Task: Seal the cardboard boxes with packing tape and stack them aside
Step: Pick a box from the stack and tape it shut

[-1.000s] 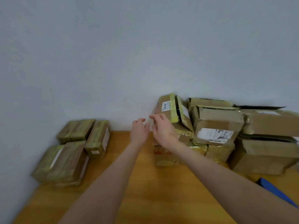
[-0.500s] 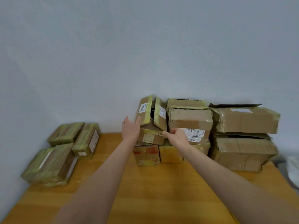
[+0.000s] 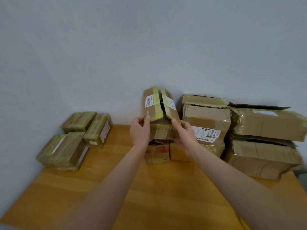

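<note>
Box (image 3: 159,132) between left hand (image 3: 139,132), seemingly right (image 3: 186,132)

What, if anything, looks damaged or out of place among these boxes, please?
The small box, gripped by the left hand and right hand, gapes: its taped flaps stand apart with a dark slit between them. On the right, the big upper box has a lifted flap and crumpled corners.

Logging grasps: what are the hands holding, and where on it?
The small box with raised flaps: left hand grips its left flap's lower corner, right hand holds its right side.
</note>
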`<state>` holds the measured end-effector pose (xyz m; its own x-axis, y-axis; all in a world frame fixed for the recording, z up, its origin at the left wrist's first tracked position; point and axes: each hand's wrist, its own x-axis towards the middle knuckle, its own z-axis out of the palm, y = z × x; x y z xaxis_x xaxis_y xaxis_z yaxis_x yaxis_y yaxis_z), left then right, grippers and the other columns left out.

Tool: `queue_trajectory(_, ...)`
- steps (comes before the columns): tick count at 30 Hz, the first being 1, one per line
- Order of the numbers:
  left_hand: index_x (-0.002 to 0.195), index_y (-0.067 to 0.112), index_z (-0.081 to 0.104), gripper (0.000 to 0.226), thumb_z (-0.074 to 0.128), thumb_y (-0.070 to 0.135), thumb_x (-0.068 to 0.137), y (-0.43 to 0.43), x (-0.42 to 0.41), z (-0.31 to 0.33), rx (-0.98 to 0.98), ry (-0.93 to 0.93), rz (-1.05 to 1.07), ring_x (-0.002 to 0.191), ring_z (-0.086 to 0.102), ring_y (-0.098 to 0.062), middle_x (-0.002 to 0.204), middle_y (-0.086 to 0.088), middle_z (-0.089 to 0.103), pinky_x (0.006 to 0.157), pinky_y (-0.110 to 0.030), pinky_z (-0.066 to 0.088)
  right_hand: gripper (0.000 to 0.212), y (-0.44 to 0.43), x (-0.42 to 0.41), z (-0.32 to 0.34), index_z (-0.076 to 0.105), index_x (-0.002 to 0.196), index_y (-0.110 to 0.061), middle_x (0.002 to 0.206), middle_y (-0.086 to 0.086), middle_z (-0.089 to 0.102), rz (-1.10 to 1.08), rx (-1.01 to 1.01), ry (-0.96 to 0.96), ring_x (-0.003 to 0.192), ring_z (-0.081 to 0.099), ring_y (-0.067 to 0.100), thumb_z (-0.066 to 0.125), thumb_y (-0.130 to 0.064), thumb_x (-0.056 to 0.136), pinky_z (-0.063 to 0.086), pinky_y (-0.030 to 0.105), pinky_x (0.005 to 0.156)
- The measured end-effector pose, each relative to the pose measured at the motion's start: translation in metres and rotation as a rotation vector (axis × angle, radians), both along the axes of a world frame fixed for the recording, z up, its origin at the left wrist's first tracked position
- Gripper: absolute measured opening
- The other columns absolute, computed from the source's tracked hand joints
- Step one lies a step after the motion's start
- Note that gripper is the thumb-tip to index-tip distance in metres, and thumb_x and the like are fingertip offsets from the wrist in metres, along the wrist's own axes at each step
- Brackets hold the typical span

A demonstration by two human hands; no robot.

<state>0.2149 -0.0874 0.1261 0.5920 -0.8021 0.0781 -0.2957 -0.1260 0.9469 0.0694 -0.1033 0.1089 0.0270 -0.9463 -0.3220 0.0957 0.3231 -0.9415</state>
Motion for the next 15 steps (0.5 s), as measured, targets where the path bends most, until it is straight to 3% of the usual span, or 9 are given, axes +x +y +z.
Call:
queue_trajectory(3,0.113,0.019,0.058,0.023,0.057,0.032,0.095,0.023,-0.013,-0.005,-0.030,0.013,0.016,0.097,0.057,-0.008,0.113,0.002,0.060,0.078,-0.023,0.050,0.052,0.009,-0.011,0.001,0.046,0.128,-0.024,0.110,-0.002,0.059,-0.012,0.001,-0.092,0.099,0.060,0.020,0.067,-0.045,0.086,0.056,0.043,0.085)
queue_trajectory(8,0.116,0.021,0.056,0.021,0.057,0.026,0.095,0.059,-0.046,0.000,-0.195,0.060,0.033,0.099,0.056,-0.002,0.119,0.000,0.055,0.079,-0.014,0.049,0.047,0.023,-0.027,0.009,0.051,0.124,-0.019,0.117,0.003,0.058,-0.058,-0.052,-0.225,0.105,0.061,0.021,0.071,-0.035,0.085,0.057,0.041,0.089)
queue_trajectory(11,0.115,0.026,0.053,0.020,0.057,0.023,0.095,0.067,-0.056,0.022,-0.308,0.027,0.034,0.105,0.055,-0.003,0.121,0.000,0.054,0.091,-0.022,0.049,0.046,0.028,-0.034,0.026,0.049,0.125,-0.019,0.114,0.000,0.058,-0.042,-0.140,-0.263,0.105,0.062,0.019,0.069,-0.036,0.087,0.056,0.038,0.090)
queue_trajectory(15,0.112,0.028,0.050,0.017,0.056,0.026,0.096,0.082,-0.074,0.035,-0.309,0.000,0.078,0.106,0.054,-0.004,0.118,0.006,0.054,0.086,-0.019,0.048,0.046,0.034,-0.045,0.038,0.051,0.121,-0.021,0.112,0.000,0.061,0.029,-0.113,-0.257,0.103,0.064,0.025,0.062,-0.051,0.088,0.057,0.042,0.088)
